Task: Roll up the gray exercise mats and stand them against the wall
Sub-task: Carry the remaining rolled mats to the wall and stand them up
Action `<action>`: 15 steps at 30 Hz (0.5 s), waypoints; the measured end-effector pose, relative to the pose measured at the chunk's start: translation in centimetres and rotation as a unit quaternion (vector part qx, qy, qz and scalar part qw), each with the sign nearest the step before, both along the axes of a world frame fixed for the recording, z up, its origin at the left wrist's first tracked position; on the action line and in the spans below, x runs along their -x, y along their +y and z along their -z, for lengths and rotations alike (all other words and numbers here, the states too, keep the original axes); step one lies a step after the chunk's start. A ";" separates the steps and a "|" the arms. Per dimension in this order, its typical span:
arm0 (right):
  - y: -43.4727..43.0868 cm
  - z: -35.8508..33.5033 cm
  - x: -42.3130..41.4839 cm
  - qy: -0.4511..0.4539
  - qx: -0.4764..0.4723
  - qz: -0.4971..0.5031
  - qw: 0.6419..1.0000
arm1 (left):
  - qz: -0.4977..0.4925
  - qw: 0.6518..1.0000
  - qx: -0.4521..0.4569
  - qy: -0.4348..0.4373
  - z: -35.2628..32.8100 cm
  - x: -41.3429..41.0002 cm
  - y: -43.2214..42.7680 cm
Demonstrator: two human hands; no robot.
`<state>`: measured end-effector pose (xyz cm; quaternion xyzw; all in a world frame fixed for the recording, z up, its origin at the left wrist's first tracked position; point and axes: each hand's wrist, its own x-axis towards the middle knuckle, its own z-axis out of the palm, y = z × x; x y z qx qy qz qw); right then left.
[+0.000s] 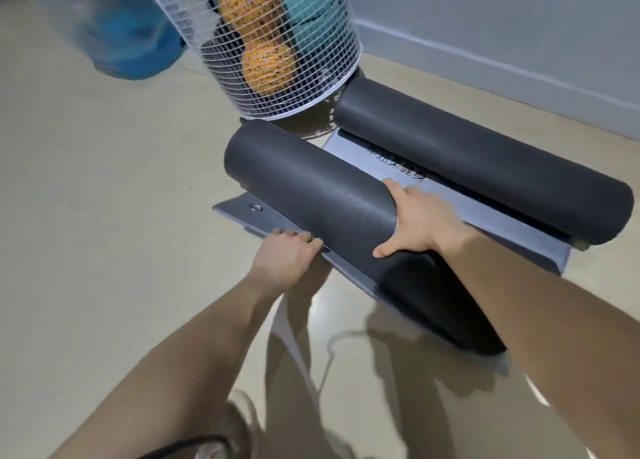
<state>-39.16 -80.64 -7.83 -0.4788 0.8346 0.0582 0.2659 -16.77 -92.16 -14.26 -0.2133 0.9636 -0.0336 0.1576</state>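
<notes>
Two bare forearms [180,347] enter from the lower edge, above a light shoe [239,412] on the floor [104,216]. The near mat roll [311,188], dark gray and tightly wound, lies on the floor and runs from upper left to lower right. The right hand [412,223] lies flat on the top of this roll about midway along it, with fingers and thumb spread wide and nothing enclosed. The left hand [284,257] sits at the camera-side foot of the roll, its fingers curled over the edge of the flat gray sheet [485,223] that passes beneath the roll. A metal grommet [256,206] marks the left corner of the sheet, and dark printed characters [398,167], too blurred to read, cross its exposed strip. The far mat roll [485,171] lies parallel on the other side of that strip, resting on the sheet. Whether the two rolls belong to one mat or two cannot be told. Just beyond the left ends of the rolls stands a white wire basket [311,87] holding orange balls [266,67] and a teal ball [308,11]. Left of it is a clear jug [104,18] with a blue base. The wall [519,25] and its baseboard [502,67] run behind the far roll, apart from it.
</notes>
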 end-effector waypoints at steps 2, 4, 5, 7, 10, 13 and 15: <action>-0.6 0.5 -3.5 -0.064 0.001 0.018 0.998 | 0.001 1.000 0.008 -0.019 -2.0 -2.8 -1.1; -1.2 1.2 -6.7 -0.163 0.003 0.064 0.984 | -0.002 0.999 0.050 0.000 -3.5 -6.5 -2.4; -1.2 1.7 -8.3 -0.221 0.007 0.104 0.970 | -0.004 0.997 0.070 0.025 -3.9 -8.6 -3.3; -0.5 3.2 -12.3 -0.335 0.026 0.200 0.920 | -0.051 0.992 0.081 0.079 -5.0 -12.2 -4.6; 0.7 6.0 -19.9 -0.389 0.058 0.314 0.864 | -0.168 0.980 0.017 0.103 -5.8 -14.6 -5.0; 0.1 8.0 -25.1 -0.359 0.102 0.351 0.859 | -0.311 0.939 -0.036 0.141 -4.3 -16.1 -4.8; -0.8 7.1 -26.4 -0.315 0.099 0.356 0.874 | -0.415 0.868 -0.149 0.228 -4.2 -17.4 -4.6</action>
